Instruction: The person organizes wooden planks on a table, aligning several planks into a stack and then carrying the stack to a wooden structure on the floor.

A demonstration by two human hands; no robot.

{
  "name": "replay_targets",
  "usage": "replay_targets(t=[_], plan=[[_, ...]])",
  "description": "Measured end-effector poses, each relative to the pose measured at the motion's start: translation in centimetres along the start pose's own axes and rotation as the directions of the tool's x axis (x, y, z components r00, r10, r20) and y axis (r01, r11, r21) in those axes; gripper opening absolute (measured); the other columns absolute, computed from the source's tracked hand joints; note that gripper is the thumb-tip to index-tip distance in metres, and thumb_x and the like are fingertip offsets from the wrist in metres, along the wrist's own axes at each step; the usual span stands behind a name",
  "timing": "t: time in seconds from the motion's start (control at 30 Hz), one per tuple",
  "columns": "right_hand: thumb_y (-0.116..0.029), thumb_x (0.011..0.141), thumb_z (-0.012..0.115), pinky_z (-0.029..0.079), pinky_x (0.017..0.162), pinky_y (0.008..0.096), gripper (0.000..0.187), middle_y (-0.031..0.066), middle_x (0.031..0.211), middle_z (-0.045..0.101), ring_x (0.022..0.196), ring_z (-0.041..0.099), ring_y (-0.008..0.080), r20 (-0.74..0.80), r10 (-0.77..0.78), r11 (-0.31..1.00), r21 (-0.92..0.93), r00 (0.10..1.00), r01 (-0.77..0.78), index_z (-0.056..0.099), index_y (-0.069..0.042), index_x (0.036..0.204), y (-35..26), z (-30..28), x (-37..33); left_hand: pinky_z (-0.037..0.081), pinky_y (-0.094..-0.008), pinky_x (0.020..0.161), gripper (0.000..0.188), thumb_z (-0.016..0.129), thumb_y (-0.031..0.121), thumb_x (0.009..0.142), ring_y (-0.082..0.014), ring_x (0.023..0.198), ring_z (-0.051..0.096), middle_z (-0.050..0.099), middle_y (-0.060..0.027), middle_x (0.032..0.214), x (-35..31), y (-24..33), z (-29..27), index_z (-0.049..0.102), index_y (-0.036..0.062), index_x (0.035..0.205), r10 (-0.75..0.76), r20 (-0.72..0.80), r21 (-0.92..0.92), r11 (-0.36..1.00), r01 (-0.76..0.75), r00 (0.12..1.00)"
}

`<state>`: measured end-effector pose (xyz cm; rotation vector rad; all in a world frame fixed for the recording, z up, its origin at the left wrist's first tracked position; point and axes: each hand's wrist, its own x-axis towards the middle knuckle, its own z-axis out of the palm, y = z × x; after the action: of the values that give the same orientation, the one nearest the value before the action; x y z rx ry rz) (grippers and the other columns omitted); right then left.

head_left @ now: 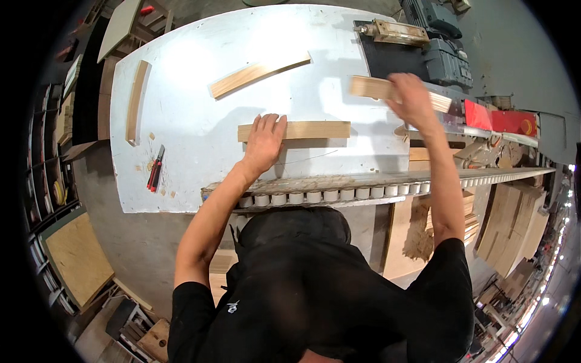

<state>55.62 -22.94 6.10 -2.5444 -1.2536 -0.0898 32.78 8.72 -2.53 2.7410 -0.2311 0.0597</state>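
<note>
On the white worktable (181, 91), my left hand (264, 145) lies across one end of a light wooden strip (318, 130), its fingers closed over it. My right hand (413, 100), slightly blurred, grips a second wooden strip (369, 88) around its middle, at the table's right side near the machine. The far end of that strip shows beyond my fingers. Another wooden strip (260, 75) lies slanted farther back. One more wooden strip (137, 103) lies near the left edge, turned lengthwise away from me.
A red-and-black utility knife (156, 169) lies at left among small wood chips. A rail of white rollers (313, 196) runs along the front edge. Grey motors (448, 63), a metal cylinder (399, 32) and a red part (502, 120) stand at right. Stacked boards (508, 224) sit lower right.
</note>
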Motion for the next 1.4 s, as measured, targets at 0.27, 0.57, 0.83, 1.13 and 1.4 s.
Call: replay_targets(t=[0.27,0.57,0.83,1.13,1.4], plan=[[-0.014,0.083,0.067,0.052,0.078,0.0410,0.021,0.0103,0.094,0.062,0.091,0.061,0.0309,0.151,-0.085,0.968,0.247,0.985,0.046,0.061,-0.008,0.102,-12.3,12.3,6.4,0.033,-0.0514,0.109,0.075,0.077,0.006,0.070,-0.0414,0.122,0.043,0.046,-0.0232,0.131,-2.0,-0.6,-1.7,0.043,-0.0017,0.136,-0.047,-0.016,-0.071,0.996,0.046,0.999],[-0.024,0.078,0.064,0.051,0.080,0.0473,0.032,0.0161,0.099,0.069,0.087,0.065,0.0345,0.187,-0.023,0.925,0.376,0.982,-0.050,0.067,-0.004,0.103,-13.2,15.6,3.5,0.026,-0.0527,0.114,0.077,0.079,0.017,0.069,-0.0438,0.133,0.036,0.046,-0.0238,0.137,2.0,-0.6,-2.1,0.045,-0.0002,0.136,-0.010,0.062,0.121,0.993,0.003,0.998],[-0.034,0.081,0.068,0.036,0.108,0.0484,0.070,0.0258,0.137,0.047,0.125,0.045,0.0424,-0.023,0.499,0.861,0.132,0.866,-0.492,0.044,0.005,0.135,-9.2,16.7,-4.3,0.030,-0.0530,0.106,0.092,0.083,0.023,0.066,-0.0417,0.114,0.046,0.051,-0.0246,0.121,0.1,-4.5,4.7,0.036,-0.0056,0.140,0.084,0.038,0.032,0.996,-0.085,0.996],[-0.025,0.088,0.060,0.045,0.100,0.0457,0.060,0.0273,0.133,0.050,0.121,0.051,0.0413,0.215,0.644,0.596,0.461,0.734,-0.658,0.043,0.009,0.134,-12.5,17.7,-4.4,0.033,-0.0510,0.100,0.100,0.085,0.029,0.065,-0.0394,0.114,0.046,0.050,-0.0233,0.124,-2.0,-4.7,3.9,0.032,-0.0071,0.142,0.139,-0.025,0.211,0.969,-0.131,0.990],[-0.027,0.090,0.057,0.035,0.110,0.0441,0.047,0.0241,0.121,0.062,0.122,0.051,0.0398,0.333,0.449,0.831,0.184,0.829,-0.525,0.056,0.003,0.126,-7.5,22.7,-6.2,0.036,-0.0509,0.096,0.093,0.082,0.039,0.068,-0.0342,0.109,0.051,0.055,-0.0171,0.115,0.4,-4.6,7.3,0.039,0.0006,0.142,0.150,-0.065,0.089,0.986,-0.144,0.987]])
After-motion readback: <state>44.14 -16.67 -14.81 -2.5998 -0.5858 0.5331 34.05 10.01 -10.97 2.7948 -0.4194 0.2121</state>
